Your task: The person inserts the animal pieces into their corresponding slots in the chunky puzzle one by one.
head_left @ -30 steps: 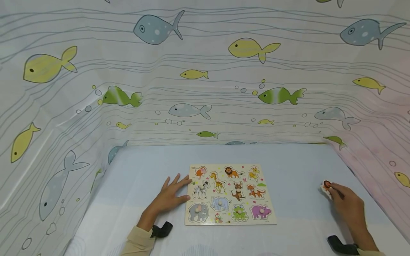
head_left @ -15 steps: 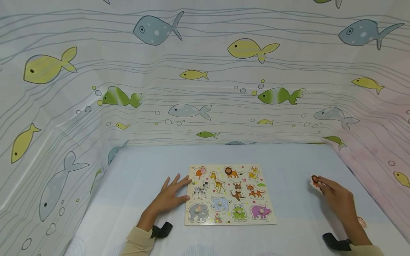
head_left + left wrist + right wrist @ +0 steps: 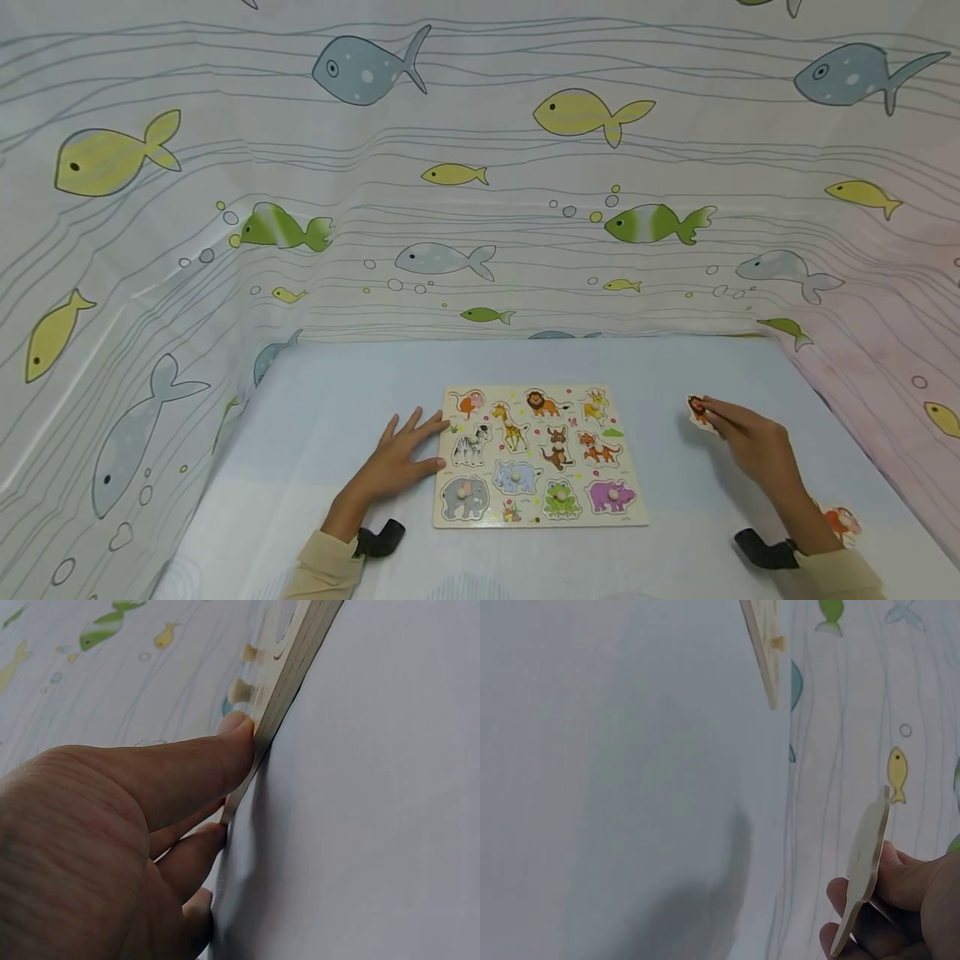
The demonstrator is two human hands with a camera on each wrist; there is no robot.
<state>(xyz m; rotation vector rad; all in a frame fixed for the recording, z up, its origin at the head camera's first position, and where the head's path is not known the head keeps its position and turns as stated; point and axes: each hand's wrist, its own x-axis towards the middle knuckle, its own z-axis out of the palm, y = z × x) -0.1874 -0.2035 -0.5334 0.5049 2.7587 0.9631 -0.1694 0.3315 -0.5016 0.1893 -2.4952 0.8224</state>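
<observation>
My right hand (image 3: 757, 446) pinches a lion puzzle piece (image 3: 699, 413) above the table, to the right of a wooden peg puzzle board (image 3: 576, 472). In the right wrist view the piece (image 3: 864, 862) is seen from its plain pale side, tilted, between thumb and fingers. My left hand (image 3: 401, 462) lies with spread fingers at the board's left edge; thumb and fingertips touch that edge in the left wrist view. Knobbed elephant (image 3: 465, 504), rhino (image 3: 516, 471), frog (image 3: 561, 492) and hippo (image 3: 611, 504) pieces sit in the board. A lion picture (image 3: 543, 403) shows in its top row.
A monkey piece (image 3: 843, 518) lies on the table at the right, partly hidden behind the right forearm. The pale tabletop (image 3: 360, 375) meets a fish-printed cloth (image 3: 450, 217) at the back and sides.
My right hand has moved left with the lion piece, toward the board. The monkey piece has come into sight behind the right forearm. My left hand and the board have stayed put.
</observation>
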